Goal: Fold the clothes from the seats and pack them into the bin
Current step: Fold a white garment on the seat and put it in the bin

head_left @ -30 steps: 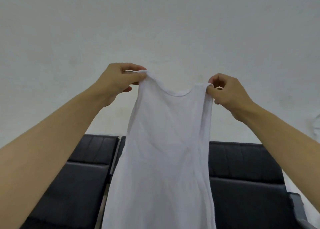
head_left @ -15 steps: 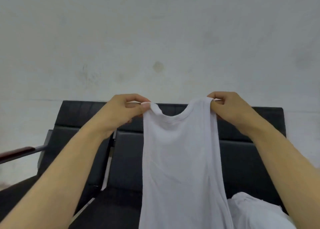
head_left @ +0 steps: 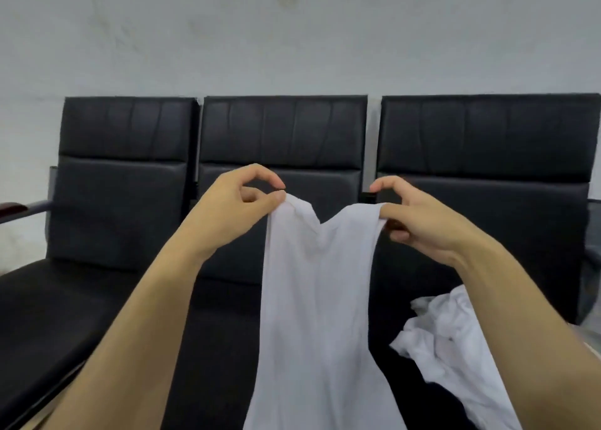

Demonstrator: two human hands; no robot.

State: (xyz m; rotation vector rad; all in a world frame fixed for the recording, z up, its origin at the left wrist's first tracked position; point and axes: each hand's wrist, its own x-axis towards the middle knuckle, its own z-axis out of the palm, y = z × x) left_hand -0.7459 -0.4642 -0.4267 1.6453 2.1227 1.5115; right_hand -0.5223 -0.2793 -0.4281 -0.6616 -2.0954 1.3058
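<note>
A white sleeveless top hangs in front of the middle black seat, its lower end out of frame. My left hand pinches its left shoulder strap between thumb and forefinger. My right hand pinches the right strap. The straps are held close together, so the neckline sags into a V. A crumpled white garment lies on the right seat, partly behind my right forearm. No bin is in view.
Three black padded seats stand in a row against a pale grey wall. The left seat carries nothing. An armrest with a dark red pad sticks out at the far left.
The view has tilted down, so all three seat backs and the crumpled garment now show. Both hands have lowered the top in front of the middle seat.
</note>
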